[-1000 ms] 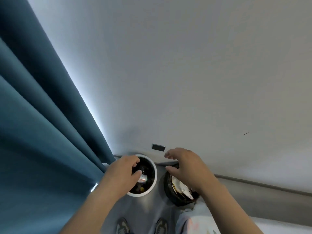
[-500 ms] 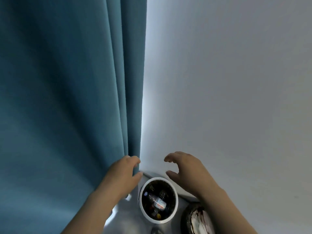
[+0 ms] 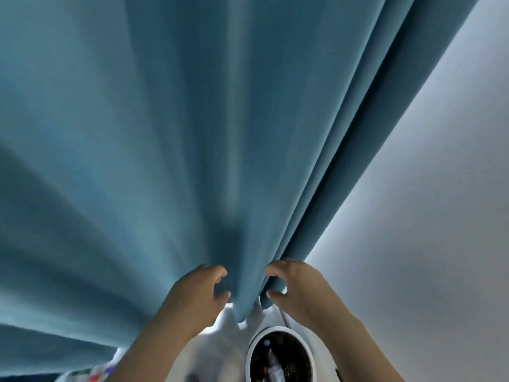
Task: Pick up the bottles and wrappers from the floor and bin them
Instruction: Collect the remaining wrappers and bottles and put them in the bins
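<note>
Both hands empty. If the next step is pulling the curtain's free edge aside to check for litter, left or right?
Right, probably. The right hand is at the free edge of the curtain, by the wall; the left hand faces inner folds. Neither clearly grips fabric.

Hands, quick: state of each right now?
Left hand: open, fingers loosely curled, holding nothing.
Right hand: open, loosely curled before the teal curtain, no grip visible.

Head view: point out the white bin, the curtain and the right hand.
white bin [image 3: 279, 330]: head view, top of its white rim.
curtain [image 3: 192, 133]: head view, middle of the teal fabric.
right hand [image 3: 301, 288]: head view, back of the hand.
</note>
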The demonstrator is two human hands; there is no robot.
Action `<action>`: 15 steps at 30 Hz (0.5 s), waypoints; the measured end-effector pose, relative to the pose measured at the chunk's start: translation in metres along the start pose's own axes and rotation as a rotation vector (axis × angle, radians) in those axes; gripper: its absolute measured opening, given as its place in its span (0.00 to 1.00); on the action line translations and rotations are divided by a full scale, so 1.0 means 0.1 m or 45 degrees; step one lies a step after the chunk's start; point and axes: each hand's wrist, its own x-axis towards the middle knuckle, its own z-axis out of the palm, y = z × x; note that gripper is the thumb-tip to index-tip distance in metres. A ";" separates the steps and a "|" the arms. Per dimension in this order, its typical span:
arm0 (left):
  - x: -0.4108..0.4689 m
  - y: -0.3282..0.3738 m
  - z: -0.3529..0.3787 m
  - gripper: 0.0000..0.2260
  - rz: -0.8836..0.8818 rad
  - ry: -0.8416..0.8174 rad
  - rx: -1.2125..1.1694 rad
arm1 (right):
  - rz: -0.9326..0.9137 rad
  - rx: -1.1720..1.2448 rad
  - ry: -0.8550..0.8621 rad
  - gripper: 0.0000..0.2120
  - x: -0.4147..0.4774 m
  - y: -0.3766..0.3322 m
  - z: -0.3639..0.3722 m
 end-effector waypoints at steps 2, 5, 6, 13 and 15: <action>-0.16 -0.15 -0.02 0.15 -0.107 0.065 -0.021 | -0.123 -0.011 -0.066 0.18 0.11 -0.15 0.05; -0.43 -0.39 -0.09 0.14 -0.289 0.148 -0.064 | -0.292 -0.044 -0.149 0.18 0.27 -0.45 0.15; -0.53 -0.48 -0.11 0.14 -0.338 0.176 -0.078 | -0.339 -0.066 -0.178 0.18 0.31 -0.58 0.18; -1.24 -1.07 -0.30 0.14 -0.621 0.361 -0.155 | -0.683 -0.217 -0.322 0.18 0.49 -1.58 0.46; -1.48 -1.24 -0.35 0.14 -0.697 0.399 -0.213 | -0.761 -0.255 -0.344 0.18 0.49 -1.86 0.60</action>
